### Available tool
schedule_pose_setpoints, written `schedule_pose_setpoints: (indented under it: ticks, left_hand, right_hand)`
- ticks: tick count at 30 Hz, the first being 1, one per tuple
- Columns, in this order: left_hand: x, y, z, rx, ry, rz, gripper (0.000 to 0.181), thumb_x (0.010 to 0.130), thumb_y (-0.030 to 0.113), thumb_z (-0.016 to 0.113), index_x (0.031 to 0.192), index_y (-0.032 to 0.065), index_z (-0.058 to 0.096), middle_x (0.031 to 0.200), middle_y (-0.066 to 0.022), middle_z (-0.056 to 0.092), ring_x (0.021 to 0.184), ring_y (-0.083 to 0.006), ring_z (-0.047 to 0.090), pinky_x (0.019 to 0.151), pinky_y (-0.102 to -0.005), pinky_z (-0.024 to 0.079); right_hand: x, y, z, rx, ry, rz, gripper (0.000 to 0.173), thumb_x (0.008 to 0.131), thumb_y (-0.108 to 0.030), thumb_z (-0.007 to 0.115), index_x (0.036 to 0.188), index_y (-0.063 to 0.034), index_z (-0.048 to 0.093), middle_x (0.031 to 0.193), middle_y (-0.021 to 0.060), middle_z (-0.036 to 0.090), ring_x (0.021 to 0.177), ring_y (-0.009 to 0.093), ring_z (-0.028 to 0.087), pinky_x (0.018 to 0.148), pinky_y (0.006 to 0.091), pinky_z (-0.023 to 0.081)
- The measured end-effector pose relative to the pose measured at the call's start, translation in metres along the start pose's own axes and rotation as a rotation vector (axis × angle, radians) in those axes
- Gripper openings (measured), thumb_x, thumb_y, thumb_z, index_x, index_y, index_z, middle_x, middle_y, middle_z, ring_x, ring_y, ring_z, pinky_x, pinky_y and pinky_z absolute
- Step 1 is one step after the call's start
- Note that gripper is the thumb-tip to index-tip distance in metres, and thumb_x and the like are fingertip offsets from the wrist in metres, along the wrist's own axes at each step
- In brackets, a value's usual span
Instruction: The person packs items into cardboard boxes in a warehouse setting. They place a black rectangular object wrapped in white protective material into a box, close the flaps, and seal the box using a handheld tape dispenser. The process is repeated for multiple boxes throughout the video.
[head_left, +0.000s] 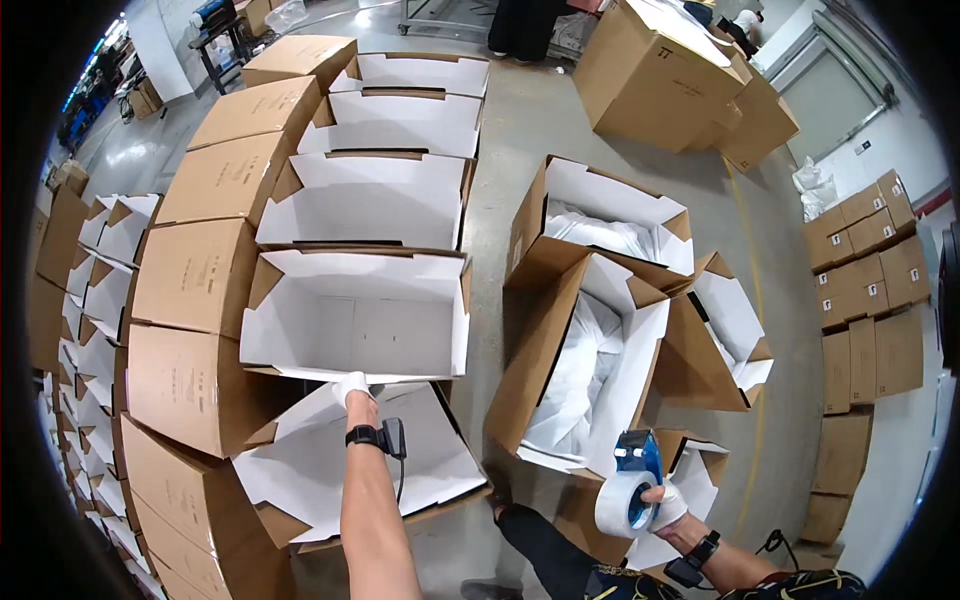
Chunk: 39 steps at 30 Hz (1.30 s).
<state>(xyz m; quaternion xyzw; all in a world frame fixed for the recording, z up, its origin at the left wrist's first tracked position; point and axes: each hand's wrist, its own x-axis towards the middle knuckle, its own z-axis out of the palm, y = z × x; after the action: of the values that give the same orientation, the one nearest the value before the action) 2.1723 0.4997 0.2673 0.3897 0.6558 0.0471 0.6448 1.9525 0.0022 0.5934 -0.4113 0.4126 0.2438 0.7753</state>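
Observation:
My left hand, in a white glove with a strapped device at the wrist, grips the near rim of an open cardboard box. That box is white inside, and no contents show in it. Some of the fingers are hidden at the rim. Just below, another open white-lined box sits askew under my forearm. On the right, my gloved right hand holds a blue tape dispenser with a wide roll of clear tape. An open box beside the dispenser contains white wrapped material.
Several closed cartons line the left. Open boxes continue ahead in a row. Two more open boxes stand at right. Large cartons and a standing person's legs are farther off. Stacked cartons line the right wall.

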Motion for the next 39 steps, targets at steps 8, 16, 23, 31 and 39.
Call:
schedule_pose_setpoints:
  ticks: [8,16,23,31,39]
  left_hand:
    - [-0.082,-0.070,0.084,-0.471,0.141,0.063,0.032,0.088,0.003,0.069,0.118,0.0006,0.058,0.112,-0.0083,0.066,0.091,-0.0253,0.069,0.077,-0.0421,0.062]
    - [-0.075,-0.036,0.046,-0.284,0.154,-0.013,0.062,0.078,0.007,0.080,0.135,0.0044,0.057,0.113,-0.0092,0.069,0.088,-0.0219,0.066,0.076,-0.0362,0.055]
    - [0.022,0.051,-0.149,-0.573,0.135,-0.150,0.094,0.073,0.033,0.092,0.147,0.0111,0.039,0.145,-0.0142,0.049,0.120,-0.0430,0.055,0.085,-0.0636,0.055]
    - [0.137,0.048,-0.164,-0.192,0.236,-0.051,0.025,0.081,0.024,0.076,0.097,0.0054,0.070,0.093,-0.0079,0.069,0.075,-0.0264,0.063,0.065,-0.0461,0.056]
    - [0.167,0.066,-0.062,-0.485,0.013,0.011,0.053,0.091,0.023,0.066,0.143,0.0162,0.054,0.133,0.0025,0.061,0.107,-0.0189,0.059,0.088,-0.0388,0.053]
  right_hand:
    - [0.021,-0.012,-0.012,0.175,0.094,-0.018,0.070,0.065,-0.005,0.075,0.133,-0.0002,0.059,0.125,0.0145,0.070,0.117,0.035,0.067,0.108,0.0507,0.052]
    - [0.050,0.004,0.034,0.078,-0.002,0.037,0.070,0.067,-0.009,0.075,0.134,-0.0030,0.059,0.121,0.0115,0.070,0.113,0.033,0.069,0.102,0.0483,0.056]
    - [0.039,0.025,0.026,0.087,0.057,-0.049,0.070,0.067,-0.013,0.077,0.134,-0.0010,0.059,0.122,0.0126,0.070,0.113,0.034,0.068,0.101,0.0494,0.056]
    - [0.010,0.049,0.019,0.084,0.158,-0.032,0.069,0.066,-0.009,0.074,0.133,-0.0009,0.059,0.124,0.0155,0.070,0.115,0.037,0.067,0.104,0.0558,0.054]
    - [0.007,0.061,0.040,0.101,0.103,-0.085,0.068,0.066,-0.007,0.074,0.132,-0.0019,0.059,0.124,0.0138,0.069,0.117,0.037,0.066,0.108,0.0551,0.051]
